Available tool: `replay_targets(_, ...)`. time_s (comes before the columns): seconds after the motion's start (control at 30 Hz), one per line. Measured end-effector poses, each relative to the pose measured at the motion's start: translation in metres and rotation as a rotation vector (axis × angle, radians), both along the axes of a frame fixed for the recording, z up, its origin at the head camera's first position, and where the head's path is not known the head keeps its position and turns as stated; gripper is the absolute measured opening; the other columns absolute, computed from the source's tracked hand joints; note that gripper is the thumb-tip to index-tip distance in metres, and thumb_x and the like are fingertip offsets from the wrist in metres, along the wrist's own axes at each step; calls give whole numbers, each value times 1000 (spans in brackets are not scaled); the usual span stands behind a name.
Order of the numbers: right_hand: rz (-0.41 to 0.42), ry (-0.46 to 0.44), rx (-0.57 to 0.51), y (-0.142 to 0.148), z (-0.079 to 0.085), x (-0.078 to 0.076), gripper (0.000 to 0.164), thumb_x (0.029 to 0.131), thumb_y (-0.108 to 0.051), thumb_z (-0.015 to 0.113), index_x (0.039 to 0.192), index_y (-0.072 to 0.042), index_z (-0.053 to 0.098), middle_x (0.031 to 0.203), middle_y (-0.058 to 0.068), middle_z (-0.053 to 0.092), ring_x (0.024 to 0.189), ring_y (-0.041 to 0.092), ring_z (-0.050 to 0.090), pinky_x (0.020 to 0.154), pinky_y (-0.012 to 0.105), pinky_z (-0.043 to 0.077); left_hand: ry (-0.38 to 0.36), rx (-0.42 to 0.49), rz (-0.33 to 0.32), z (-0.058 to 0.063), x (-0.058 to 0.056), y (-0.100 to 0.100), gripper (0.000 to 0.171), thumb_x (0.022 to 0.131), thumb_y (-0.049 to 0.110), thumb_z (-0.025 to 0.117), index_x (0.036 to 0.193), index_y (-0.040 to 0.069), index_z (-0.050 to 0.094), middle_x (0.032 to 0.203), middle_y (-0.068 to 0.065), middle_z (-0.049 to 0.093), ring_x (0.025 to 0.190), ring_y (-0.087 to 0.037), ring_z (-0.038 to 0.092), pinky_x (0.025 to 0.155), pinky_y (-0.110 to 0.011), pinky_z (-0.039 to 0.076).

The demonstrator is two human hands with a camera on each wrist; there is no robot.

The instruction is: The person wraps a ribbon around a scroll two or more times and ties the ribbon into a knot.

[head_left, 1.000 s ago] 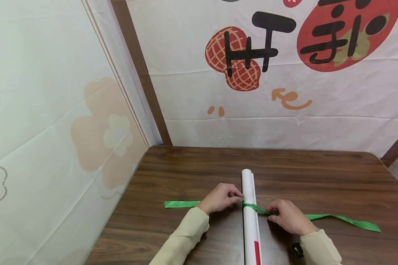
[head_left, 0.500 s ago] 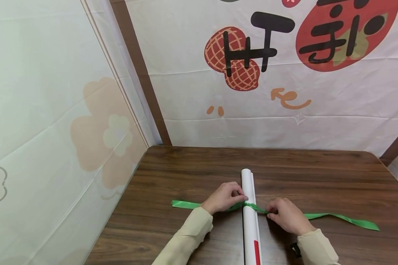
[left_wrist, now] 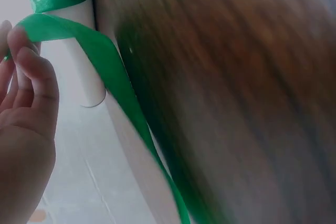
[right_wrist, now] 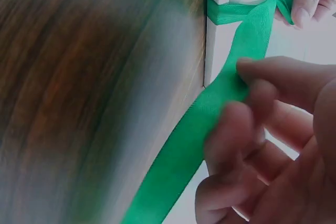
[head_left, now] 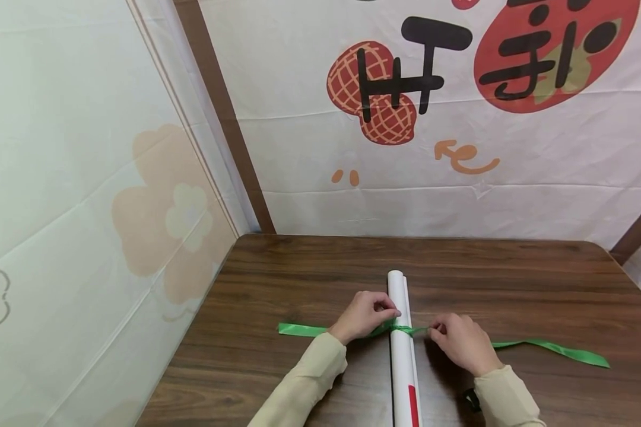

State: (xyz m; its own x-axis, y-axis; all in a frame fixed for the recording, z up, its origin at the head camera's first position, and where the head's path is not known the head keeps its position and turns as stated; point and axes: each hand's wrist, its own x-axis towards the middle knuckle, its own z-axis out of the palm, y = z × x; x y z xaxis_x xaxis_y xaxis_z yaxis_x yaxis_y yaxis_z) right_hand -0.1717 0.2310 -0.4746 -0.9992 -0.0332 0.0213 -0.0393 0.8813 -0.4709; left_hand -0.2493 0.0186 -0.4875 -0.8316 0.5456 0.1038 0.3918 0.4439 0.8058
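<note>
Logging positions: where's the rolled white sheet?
In the head view, the rolled sheet lies right of centre on the table, between left hand and right hand, green ribbon around it.

A bright green ribbon (head_left: 571,354); a white roll (head_left: 403,362) with a solid red patch (head_left: 413,406); a dark brown tabletop (head_left: 486,273) with streaky wood grain; plain cream sleeves (head_left: 315,373). A white back cloth (head_left: 299,130) carries black characters (head_left: 429,62) and red shapes (head_left: 392,131), some crosshatched with light lines; a pale side cloth (head_left: 59,148) bears a faint peach flower (head_left: 141,204).
</note>
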Motion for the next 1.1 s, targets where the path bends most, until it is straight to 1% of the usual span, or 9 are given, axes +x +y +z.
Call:
replay_targets(0.17, -14, 36, -11, -2, 0, -2, 5, 85, -19, 68, 85, -18, 73, 75, -4, 67, 64, 11, 54, 56, 34, 43, -109, 91, -4, 0, 2, 3, 8, 86, 15, 73, 89, 8, 71, 75, 1, 68, 58, -3, 61, 58, -21, 54)
replay_targets(0.3, 5, 103, -29, -2, -1, -4, 10, 85, -14, 67, 93, -13, 74, 88, 1, 70, 75, 15, 61, 65, 38, 49, -148, 97, -19, 2, 2, 1, 14, 83, 11, 75, 96, 7, 71, 79, 0, 70, 66, -1, 62, 63, -17, 52)
replay_targets(0.43, 49, 141, -47, -3, -2, -6, 22, 86, -8, 62, 105, -6, 71, 99, 7, 68, 86, 20, 59, 71, 39, 48, -194, 88, -61, 3, 2, -3, 19, 86, 2, 69, 105, 5, 71, 85, -4, 70, 73, -3, 61, 67, -16, 51)
replay_targets(0.53, 99, 145, -68, -5, -4, -8, 30, 87, -6, 59, 116, -2, 67, 111, 13, 66, 100, 27, 59, 80, 45, 50, -161, 44, -56, 5, 2, -6, 17, 90, 4, 65, 106, 7, 72, 89, -2, 70, 75, -3, 59, 69, -16, 50)
replay_targets(0.63, 147, 152, -97, -9, -6, -8, 41, 87, -4, 58, 127, 2, 59, 125, 19, 60, 115, 36, 55, 90, 53, 48, -102, -4, -29, 6, 3, -8, 12, 92, 12, 65, 101, 12, 73, 90, 4, 69, 76, -2, 56, 70, -17, 48)
replay_targets(0.73, 175, 151, -134, -12, -6, -8, 48, 87, -2, 58, 135, 2, 52, 133, 21, 54, 123, 40, 50, 94, 56, 45, -84, -9, -16, 5, 4, -8, 9, 92, 18, 66, 97, 15, 73, 89, 6, 68, 77, -2, 55, 71, -18, 48)
replay_targets(0.87, 186, 131, -218, -18, -6, -8, 55, 87, 0, 58, 140, 1, 46, 139, 21, 49, 122, 39, 51, 90, 53, 48, -69, 6, -6, 3, 4, -7, 9, 93, 21, 65, 97, 17, 72, 89, 7, 67, 77, -3, 55, 70, -19, 48)
replay_targets(1.0, 204, 100, -310, -24, -6, -10, 58, 87, 1, 57, 143, -1, 42, 140, 19, 48, 116, 36, 56, 81, 42, 51, -30, 25, 10, 1, 4, -3, 10, 93, 22, 65, 97, 15, 72, 88, 6, 67, 74, -1, 55, 68, -18, 48)
replay_targets(1.1, 214, 77, -360, -28, -8, -11, 61, 86, 1, 57, 144, -2, 40, 133, 17, 54, 111, 32, 60, 74, 33, 50, -6, 34, 22, -1, 3, -1, 10, 92, 22, 66, 95, 13, 71, 86, 5, 67, 71, 1, 54, 66, -16, 47)
